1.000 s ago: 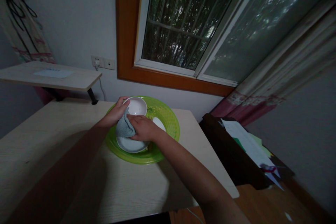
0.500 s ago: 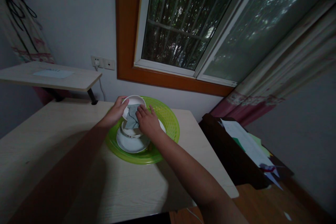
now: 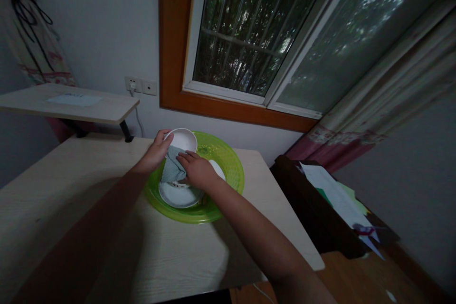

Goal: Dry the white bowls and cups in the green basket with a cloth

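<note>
My left hand (image 3: pixel 155 153) grips the rim of a small white bowl (image 3: pixel 182 140), tilted above a round green plastic basin (image 3: pixel 228 171). A grey cloth (image 3: pixel 172 170) hangs from the bowl's lower edge, and my right hand (image 3: pixel 197 171) is closed on it, pressing it against the bowl. Under both hands a white plate (image 3: pixel 176 195) lies in the basin. Another white dish (image 3: pixel 218 169) shows just behind my right hand.
The basin sits on a light wooden table (image 3: pixel 89 209) by the wall. A raised shelf (image 3: pixel 71 104) with a paper stands at the left. A window (image 3: pixel 249 38) is ahead, and a dark cabinet (image 3: pixel 320 209) with loose papers is at the right.
My right hand has drawn the cloth from inside the bowl down over its lower edge. The left hand has kept hold of the bowl, tilting it slightly.
</note>
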`<state>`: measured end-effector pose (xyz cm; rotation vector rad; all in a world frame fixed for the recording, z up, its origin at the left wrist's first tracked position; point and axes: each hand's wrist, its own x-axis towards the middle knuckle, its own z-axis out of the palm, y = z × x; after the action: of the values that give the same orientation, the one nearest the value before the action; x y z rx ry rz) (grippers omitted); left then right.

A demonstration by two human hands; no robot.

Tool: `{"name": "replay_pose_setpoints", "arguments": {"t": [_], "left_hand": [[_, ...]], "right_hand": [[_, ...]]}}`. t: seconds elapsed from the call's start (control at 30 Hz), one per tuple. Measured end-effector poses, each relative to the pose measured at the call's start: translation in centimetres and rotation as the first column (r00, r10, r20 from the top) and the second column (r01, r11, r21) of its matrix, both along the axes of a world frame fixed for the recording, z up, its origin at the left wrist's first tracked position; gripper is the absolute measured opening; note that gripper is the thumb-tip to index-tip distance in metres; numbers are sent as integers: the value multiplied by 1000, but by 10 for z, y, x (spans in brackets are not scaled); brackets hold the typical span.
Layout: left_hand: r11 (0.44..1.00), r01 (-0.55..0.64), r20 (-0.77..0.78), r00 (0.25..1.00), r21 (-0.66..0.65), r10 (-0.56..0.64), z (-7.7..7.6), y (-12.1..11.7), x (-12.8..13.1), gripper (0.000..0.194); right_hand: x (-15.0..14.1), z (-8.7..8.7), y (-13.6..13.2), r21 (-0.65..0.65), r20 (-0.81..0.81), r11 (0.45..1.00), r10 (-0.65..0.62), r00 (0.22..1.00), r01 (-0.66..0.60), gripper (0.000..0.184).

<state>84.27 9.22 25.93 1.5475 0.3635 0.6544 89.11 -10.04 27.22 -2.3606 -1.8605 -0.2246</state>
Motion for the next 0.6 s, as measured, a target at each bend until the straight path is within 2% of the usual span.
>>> {"name": "replay_pose_setpoints", "arguments": {"t": [0.07,0.27,0.47,0.53,0.6], "left_hand": [[1000,-5,2,1000,30,5,-2,2,0,46],[997,-4,9,1000,77,4,0,2,-2,49],[1000,-16,1,1000,26,16,5,-3,-3,47],[1000,-21,12,1000,7,20,6,-3,-1,47],[1000,-10,18,1000,-20,10,6,-4,0,47]], "right_hand": [[3,-2,1,18,-54,999,48,997,-47,77],[5,-3,-1,58,-124,991,128,984,-121,72],[1,0,-2,11,18,1000,8,1000,-8,79],[0,2,-2,12,91,998,-55,994,54,73],[-2,5,-3,37,147,992,-121,982,117,58]]}}
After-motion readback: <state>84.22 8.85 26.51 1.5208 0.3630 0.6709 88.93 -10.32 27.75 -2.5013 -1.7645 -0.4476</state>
